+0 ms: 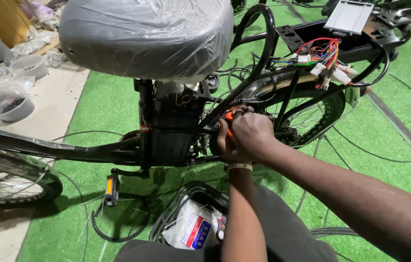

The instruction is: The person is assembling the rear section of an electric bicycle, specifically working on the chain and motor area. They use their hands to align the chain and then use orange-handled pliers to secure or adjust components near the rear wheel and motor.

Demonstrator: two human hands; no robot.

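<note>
Assembly of a black electric bicycle [166, 140] on green artificial turf [103, 106]: both hands, the right hand [254, 133] over the left hand [226, 145], close around an orange-handled tool [228, 119] at the frame just behind the seat post. The saddle [145, 36] is mounted and still plastic-wrapped. The coloured wiring loom [322, 56] on the rear rack hangs loose beside the silver controller box [348, 17], so cabling appears unfinished.
</note>
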